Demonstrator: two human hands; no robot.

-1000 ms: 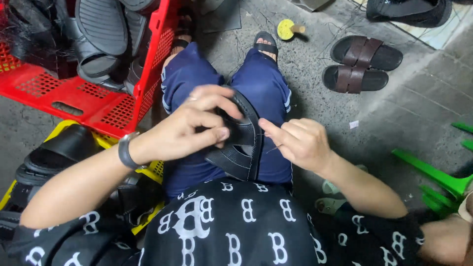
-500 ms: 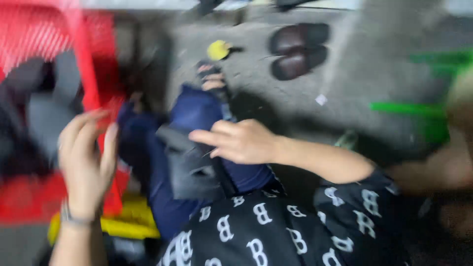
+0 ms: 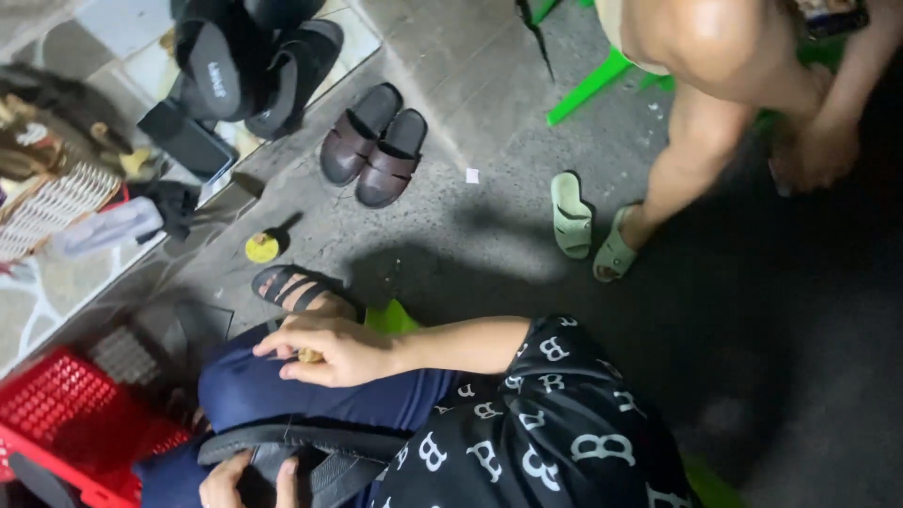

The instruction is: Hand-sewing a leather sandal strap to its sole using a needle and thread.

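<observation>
Rough grey concrete floor fills the frame's middle, open around the brown sandals. A red crate crowds the lower left. My left hand clamps the black sandal on my lap; my right hand rests loosely curled on my knee.

Two brown sandals, two green slippers.

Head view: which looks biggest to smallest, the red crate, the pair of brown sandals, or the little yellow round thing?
1. red crate, partly cut off by the frame
2. brown sandals
3. yellow round thing
</observation>
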